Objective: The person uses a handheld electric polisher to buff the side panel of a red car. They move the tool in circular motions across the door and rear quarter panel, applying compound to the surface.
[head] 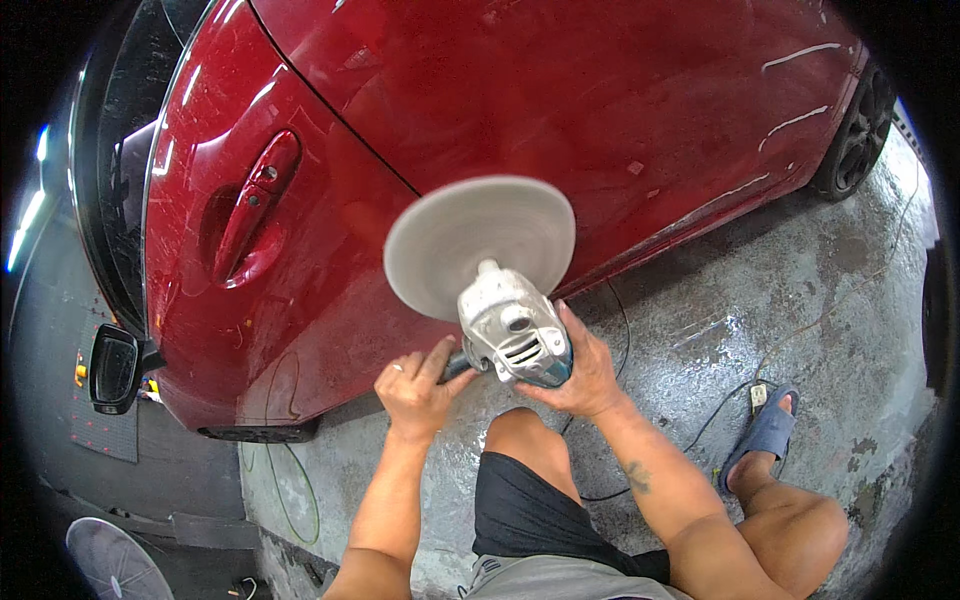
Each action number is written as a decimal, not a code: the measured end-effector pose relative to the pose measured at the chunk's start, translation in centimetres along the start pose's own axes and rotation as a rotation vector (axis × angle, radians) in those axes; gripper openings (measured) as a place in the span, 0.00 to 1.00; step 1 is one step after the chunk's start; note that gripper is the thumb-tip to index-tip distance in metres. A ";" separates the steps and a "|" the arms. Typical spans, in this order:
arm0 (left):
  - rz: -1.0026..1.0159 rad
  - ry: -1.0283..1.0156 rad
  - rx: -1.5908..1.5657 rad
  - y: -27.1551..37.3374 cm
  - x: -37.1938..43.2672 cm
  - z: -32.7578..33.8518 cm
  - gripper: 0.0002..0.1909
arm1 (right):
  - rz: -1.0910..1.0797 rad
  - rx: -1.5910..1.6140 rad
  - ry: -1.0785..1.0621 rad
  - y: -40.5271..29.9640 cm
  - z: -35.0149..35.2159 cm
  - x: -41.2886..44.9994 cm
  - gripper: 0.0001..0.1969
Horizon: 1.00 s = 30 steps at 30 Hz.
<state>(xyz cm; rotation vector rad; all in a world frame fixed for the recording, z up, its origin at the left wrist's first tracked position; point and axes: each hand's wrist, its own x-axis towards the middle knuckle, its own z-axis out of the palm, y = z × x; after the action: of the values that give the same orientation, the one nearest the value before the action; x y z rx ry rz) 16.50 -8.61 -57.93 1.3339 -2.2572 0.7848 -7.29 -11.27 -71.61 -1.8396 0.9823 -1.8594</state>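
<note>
Both of my hands hold a rotary polisher (514,322) with a metal gear housing. My left hand (418,390) is closed around its black side handle (459,365). My right hand (589,371) grips the body behind the housing, where a bit of teal casing shows. The polisher's wide, pale round pad (480,244) is blurred as if spinning and lies over the lower side of a glossy red car (525,97). Whether the pad touches the paint, I cannot tell. Left of the pad is the car's door handle (257,206), with dusty marks on the paint around it.
A side mirror (115,367) juts out at the left. The car's wheel (859,135) is at the upper right. Cables (701,435) run over the wet concrete floor (697,322), with a connector (758,395) beside my sandalled foot. A round fan (116,562) stands at the lower left.
</note>
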 end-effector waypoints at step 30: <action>0.273 0.792 0.048 2.6 13.7 -8.2 0.37 | 0.140 0.225 0.158 -7.6 -8.2 14.3 0.66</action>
<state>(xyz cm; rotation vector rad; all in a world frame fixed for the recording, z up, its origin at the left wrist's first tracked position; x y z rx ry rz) 8.34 -11.31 -44.28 0.5586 -1.7769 1.2032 -14.96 -13.69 -55.34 -1.4770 0.8854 -1.9629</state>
